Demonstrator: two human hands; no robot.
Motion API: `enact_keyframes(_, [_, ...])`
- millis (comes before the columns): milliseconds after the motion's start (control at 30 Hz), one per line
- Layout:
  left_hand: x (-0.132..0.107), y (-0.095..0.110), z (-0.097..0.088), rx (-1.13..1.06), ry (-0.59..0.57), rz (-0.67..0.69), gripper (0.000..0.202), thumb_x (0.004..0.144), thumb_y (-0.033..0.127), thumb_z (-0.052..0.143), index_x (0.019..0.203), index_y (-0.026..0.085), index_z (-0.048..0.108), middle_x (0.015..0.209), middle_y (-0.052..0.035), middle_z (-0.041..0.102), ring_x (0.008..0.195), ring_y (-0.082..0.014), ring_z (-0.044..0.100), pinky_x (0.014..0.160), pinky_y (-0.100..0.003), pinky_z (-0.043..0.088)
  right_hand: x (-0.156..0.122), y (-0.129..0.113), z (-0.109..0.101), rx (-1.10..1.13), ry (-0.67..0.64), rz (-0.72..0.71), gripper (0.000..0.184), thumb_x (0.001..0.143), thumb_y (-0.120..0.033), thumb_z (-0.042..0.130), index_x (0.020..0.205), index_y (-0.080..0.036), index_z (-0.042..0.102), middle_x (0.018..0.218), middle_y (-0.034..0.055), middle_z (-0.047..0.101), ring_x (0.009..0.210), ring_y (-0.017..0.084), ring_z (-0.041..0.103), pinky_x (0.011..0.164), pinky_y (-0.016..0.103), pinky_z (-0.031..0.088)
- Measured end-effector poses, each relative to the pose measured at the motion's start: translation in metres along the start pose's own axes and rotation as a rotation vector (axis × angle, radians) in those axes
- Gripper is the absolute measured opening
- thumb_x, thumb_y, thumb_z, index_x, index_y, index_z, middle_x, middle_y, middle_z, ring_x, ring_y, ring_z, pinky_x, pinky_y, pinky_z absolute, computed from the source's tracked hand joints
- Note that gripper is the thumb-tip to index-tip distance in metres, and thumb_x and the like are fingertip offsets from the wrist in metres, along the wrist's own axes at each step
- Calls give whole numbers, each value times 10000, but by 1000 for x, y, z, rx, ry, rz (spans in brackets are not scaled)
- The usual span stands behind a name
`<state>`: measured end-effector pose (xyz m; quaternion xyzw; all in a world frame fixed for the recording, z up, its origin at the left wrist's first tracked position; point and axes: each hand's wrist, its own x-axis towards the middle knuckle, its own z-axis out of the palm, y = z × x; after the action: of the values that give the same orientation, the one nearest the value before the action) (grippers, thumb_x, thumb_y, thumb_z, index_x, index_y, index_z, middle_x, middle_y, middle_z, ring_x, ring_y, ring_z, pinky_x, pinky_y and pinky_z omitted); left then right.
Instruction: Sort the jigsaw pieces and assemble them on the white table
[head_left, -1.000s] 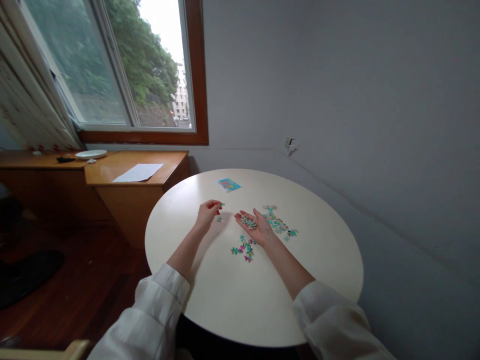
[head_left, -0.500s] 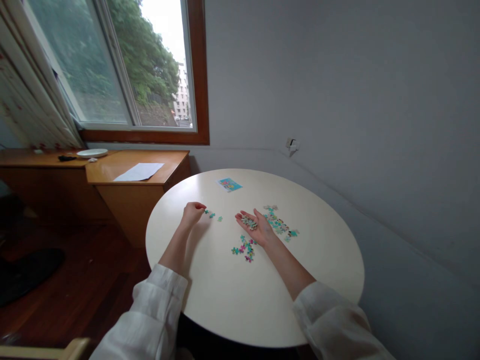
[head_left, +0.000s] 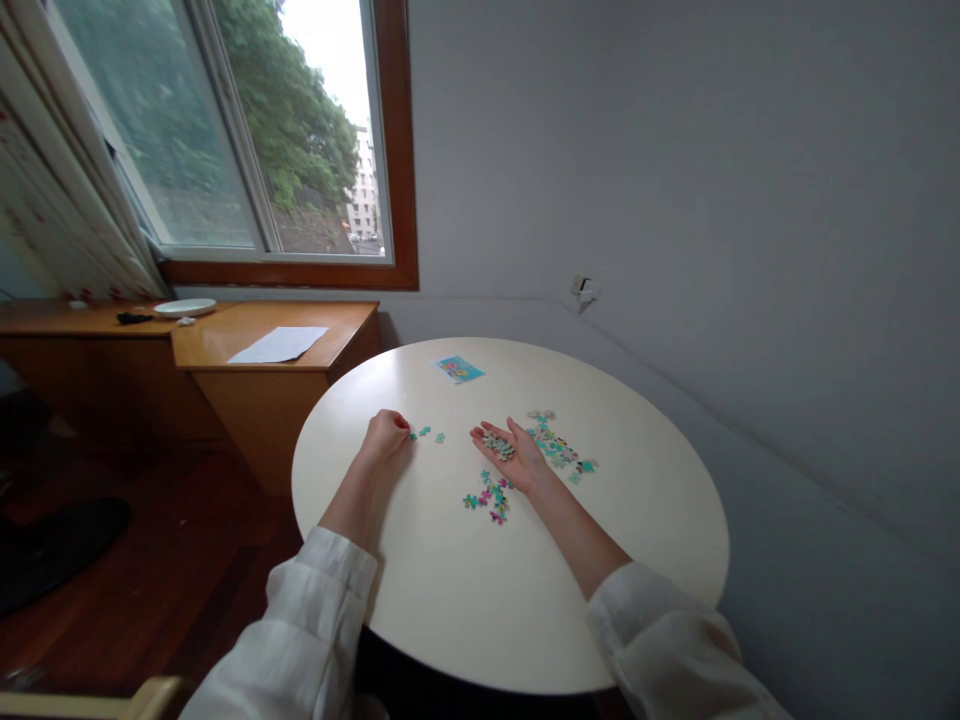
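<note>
My left hand [head_left: 388,433] is closed in a pinch low over the left part of the white round table [head_left: 450,600]. A small teal jigsaw piece [head_left: 413,436] shows at its fingertips, partly hidden. Just right of it lie two loose teal pieces [head_left: 426,431]. My right hand [head_left: 525,458] is turned palm up and cups a pile of pale jigsaw pieces [head_left: 498,445]. In front of that hand spreads a cluster of pink, teal and yellow pieces [head_left: 491,497]. A larger scatter of teal and pale pieces [head_left: 559,448] lies to its right.
Toward the table's far edge lies a blue picture card [head_left: 459,370]. A wooden desk [head_left: 255,385] by the window bears a sheet of paper [head_left: 279,344] and a white plate [head_left: 184,307]. A wall socket with a plug [head_left: 584,289] is behind the table.
My left hand has come slightly nearer, and the teal piece at its fingertips has moved down with it. My right hand stays in place with its pile.
</note>
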<state>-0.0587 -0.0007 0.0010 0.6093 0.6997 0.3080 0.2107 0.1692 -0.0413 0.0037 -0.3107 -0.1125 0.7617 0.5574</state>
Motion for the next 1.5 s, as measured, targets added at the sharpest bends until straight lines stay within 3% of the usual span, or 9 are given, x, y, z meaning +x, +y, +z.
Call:
enact_keyframes(300, [3,-2,2,208,13,-12,89,603,155,613,688,156,641,768,-69,650,728,-177,566,601,-246,382,1,0,-2,-2,-2,7,370,879,-304,350,1019,-10,525,835,182,621,892,208,612,700,304,553])
enact_keyframes(467, [3,2,1,221,28,14,67,624,167,596,680,176,630,760,-48,649,738,-174,571,636,-254,383,4,0,-4,1,-8,10,370,875,-308,359,1006,-10,534,846,190,624,920,215,606,710,308,551])
enact_keyframes(667, [-10,23,7,45,176,206,78,677,179,531,688,166,607,712,-18,629,681,-134,559,626,-230,390,6,1,-5,19,-33,18,359,877,-300,355,1014,-22,534,920,196,618,955,221,597,721,330,553])
enact_keyframes(933, [-30,44,31,-46,80,398,93,671,141,508,682,164,598,663,-7,598,633,-123,530,622,-235,397,4,4,0,-3,1,14,194,790,-15,411,887,-17,579,840,159,637,896,202,621,737,296,562])
enact_keyframes(1233, [-35,47,27,-52,54,365,108,673,128,506,688,166,606,665,-12,598,634,-126,519,625,-238,393,7,6,-4,-120,-15,-41,181,738,56,486,779,-56,621,774,99,651,744,117,641,611,133,550])
enact_keyframes(1500, [-33,47,34,-168,-33,412,207,743,290,486,691,143,621,588,-13,574,557,-114,473,561,-239,358,4,4,-2,-270,-89,-5,121,761,-16,513,736,-59,623,615,30,602,434,1,487,326,35,352])
